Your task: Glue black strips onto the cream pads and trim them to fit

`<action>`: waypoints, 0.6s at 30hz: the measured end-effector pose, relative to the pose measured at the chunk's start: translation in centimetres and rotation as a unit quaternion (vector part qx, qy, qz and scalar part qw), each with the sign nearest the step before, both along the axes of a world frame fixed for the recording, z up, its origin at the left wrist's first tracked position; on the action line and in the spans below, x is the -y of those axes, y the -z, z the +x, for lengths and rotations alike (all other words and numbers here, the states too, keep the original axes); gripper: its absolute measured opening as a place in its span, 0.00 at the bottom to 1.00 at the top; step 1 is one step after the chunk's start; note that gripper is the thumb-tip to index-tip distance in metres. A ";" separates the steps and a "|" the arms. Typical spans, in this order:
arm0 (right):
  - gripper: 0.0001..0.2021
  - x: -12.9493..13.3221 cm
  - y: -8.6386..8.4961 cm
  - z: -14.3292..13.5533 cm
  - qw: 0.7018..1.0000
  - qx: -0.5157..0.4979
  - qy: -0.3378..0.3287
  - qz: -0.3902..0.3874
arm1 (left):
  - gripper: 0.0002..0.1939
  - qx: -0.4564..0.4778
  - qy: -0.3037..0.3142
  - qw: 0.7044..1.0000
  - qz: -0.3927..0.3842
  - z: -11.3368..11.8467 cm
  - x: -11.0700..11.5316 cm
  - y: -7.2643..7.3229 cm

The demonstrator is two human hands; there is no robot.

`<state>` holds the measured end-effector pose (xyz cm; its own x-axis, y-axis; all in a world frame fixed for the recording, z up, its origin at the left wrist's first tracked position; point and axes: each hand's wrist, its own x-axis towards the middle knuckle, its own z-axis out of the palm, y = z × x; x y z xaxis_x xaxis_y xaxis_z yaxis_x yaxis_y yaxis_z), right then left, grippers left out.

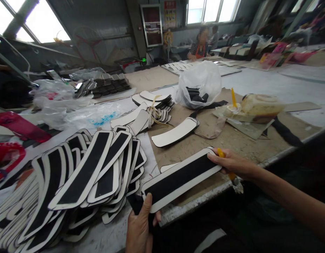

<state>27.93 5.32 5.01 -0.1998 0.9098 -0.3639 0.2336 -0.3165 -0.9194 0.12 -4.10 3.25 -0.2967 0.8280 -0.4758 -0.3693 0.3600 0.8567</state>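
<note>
Between my two hands a long, slightly curved panel (pixel 182 175), white-edged with a black strip down its middle, is held tilted above the table's front edge. My left hand (pixel 140 225) pinches its near-left end, thumb on top and fingers beneath. At the other end my right hand (pixel 234 162) grips it with the thumb on top. A yellow-handled brush (pixel 231 175) is also in my right hand, its glue-caked end pointing down. Just left of my left hand lies a large heap of similar panels (pixel 80 172). Beyond the held panel rests a plain white curved piece (pixel 175 133).
A tied bundle of white pieces (pixel 152 112) and a clear plastic bag (pixel 200 84) with black pieces lie farther back. At the right stands a glue-stained container (pixel 262 107) beside a yellow stick (pixel 233 97). A person (pixel 200 45) sits across the table.
</note>
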 end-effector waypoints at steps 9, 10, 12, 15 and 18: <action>0.18 -0.2 -0.2 -1.1 0.977 -0.149 0.116 -0.103 | 0.18 0.113 -0.053 0.992 -0.026 0.2 -0.3 -0.1; 0.18 -0.4 -0.3 -1.2 0.977 -0.141 0.125 -0.103 | 0.17 0.097 -0.055 0.994 -0.011 0.4 -0.4 -0.6; 0.18 -1.0 -0.3 -1.5 0.978 -0.129 0.133 -0.101 | 0.16 0.062 -0.057 0.996 0.008 0.4 -0.6 -1.7; 0.20 -2.1 -0.5 -2.3 0.980 -0.138 0.124 -0.078 | 0.16 0.006 -0.095 0.995 0.008 -1.0 -1.2 -4.2; 0.21 -2.7 -1.2 -3.0 0.981 -0.152 0.113 -0.034 | 0.16 -0.044 -0.197 0.979 0.030 -4.4 -1.4 -6.9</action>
<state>24.91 7.98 6.20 -0.1035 0.9191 -0.3802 -0.1319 -0.3916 -0.9106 -4.23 -2.73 10.18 -0.6367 0.6662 -0.3883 -0.3930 0.1529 0.9068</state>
